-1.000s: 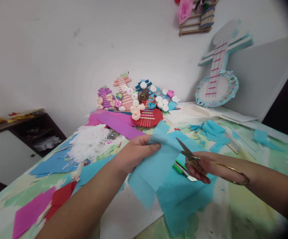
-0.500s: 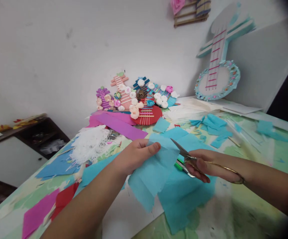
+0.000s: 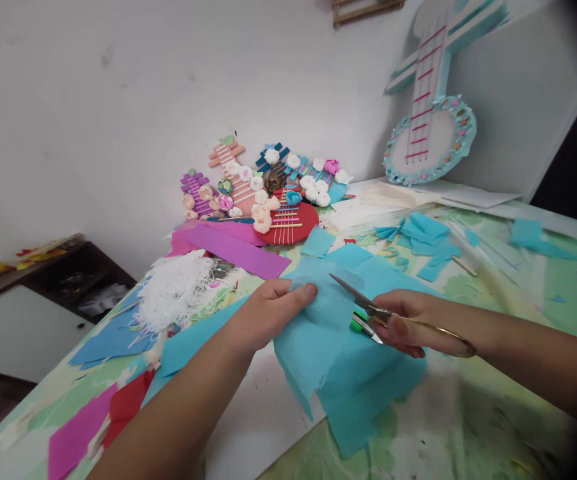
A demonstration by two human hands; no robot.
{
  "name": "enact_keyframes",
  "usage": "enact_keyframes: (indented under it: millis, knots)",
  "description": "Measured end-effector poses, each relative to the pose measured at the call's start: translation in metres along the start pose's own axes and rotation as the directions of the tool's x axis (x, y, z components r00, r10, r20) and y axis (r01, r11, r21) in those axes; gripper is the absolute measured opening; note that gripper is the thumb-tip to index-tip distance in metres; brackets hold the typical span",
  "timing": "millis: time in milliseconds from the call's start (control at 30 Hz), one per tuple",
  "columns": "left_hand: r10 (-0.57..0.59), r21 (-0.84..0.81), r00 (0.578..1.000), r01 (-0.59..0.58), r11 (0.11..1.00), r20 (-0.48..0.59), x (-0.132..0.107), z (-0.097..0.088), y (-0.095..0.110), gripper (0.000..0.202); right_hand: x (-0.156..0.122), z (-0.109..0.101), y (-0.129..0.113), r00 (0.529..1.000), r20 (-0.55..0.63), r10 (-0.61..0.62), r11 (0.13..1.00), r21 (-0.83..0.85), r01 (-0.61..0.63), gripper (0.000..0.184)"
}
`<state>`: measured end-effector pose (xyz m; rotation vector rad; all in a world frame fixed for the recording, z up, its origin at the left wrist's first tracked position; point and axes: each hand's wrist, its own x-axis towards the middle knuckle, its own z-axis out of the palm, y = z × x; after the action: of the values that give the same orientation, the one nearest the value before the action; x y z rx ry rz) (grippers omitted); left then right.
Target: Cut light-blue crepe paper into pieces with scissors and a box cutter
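Note:
Between the thumb and fingers of my left hand (image 3: 273, 310) is a thin sheet of light blue crepe paper (image 3: 313, 347), hanging down toward me. My right hand (image 3: 401, 323) grips a pair of scissors (image 3: 358, 295) by its handles, the blades pointing up and left over the sheet's right part. Whether the blades touch the paper I cannot tell. Below them a metal blade with a green part (image 3: 361, 325) lies on more blue paper (image 3: 363, 413). A white sheet (image 3: 258, 413) is partly covered under my left hand.
Several small decorated guitar shapes (image 3: 288, 223) stand against the wall. A larger white and blue one (image 3: 428, 133) leans at the right. White shredded strands (image 3: 173, 293), purple paper (image 3: 233, 250) and blue scraps (image 3: 426, 230) lie about the table.
The scissors have shifted slightly left across the held paper, and the sheet's lower part has swung right. The whole view has tilted down a little. Both hands keep their holds.

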<state>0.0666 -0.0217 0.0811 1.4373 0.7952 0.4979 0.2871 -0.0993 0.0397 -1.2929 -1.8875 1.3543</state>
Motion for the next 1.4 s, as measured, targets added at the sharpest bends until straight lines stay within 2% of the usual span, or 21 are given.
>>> enact_keyframes:
  millis: [200,467,600,800,900,1167,1400]
  knots:
    - [0.024,-0.016,1.0,-0.024,1.0,-0.003,0.001,0.001,0.0,0.037,-0.005,0.0,-0.006,0.996,0.022,0.087,0.995,-0.044,-0.086,0.059]
    - [0.094,-0.076,0.995,-0.097,0.992,-0.039,0.003,0.001,-0.001,0.027,-0.005,0.008,0.004,0.994,0.01,0.112,0.989,0.094,-0.113,0.053]
    - [0.142,-0.126,0.989,-0.144,0.981,-0.031,0.002,0.002,-0.002,0.021,-0.005,0.012,0.001,0.991,-0.004,0.132,0.986,0.105,-0.131,0.055]
    - [0.14,-0.14,0.99,-0.14,0.98,-0.006,0.001,0.002,-0.004,0.026,-0.006,0.011,0.005,0.993,-0.108,0.041,0.999,0.014,-0.04,0.059]
    - [0.139,-0.154,0.99,-0.138,0.978,-0.001,0.0,0.002,-0.004,0.025,-0.006,0.011,0.011,0.997,-0.079,0.02,1.0,0.0,-0.02,0.06]
    - [0.084,-0.102,0.996,-0.081,0.992,0.03,-0.002,0.0,-0.004,0.027,-0.011,0.014,-0.008,0.998,-0.012,0.063,0.989,-0.13,-0.064,0.061]
    - [0.048,-0.126,0.993,-0.035,0.991,0.107,-0.005,0.003,-0.003,0.023,-0.011,0.016,-0.002,0.993,-0.021,0.112,0.986,-0.121,-0.114,0.063]
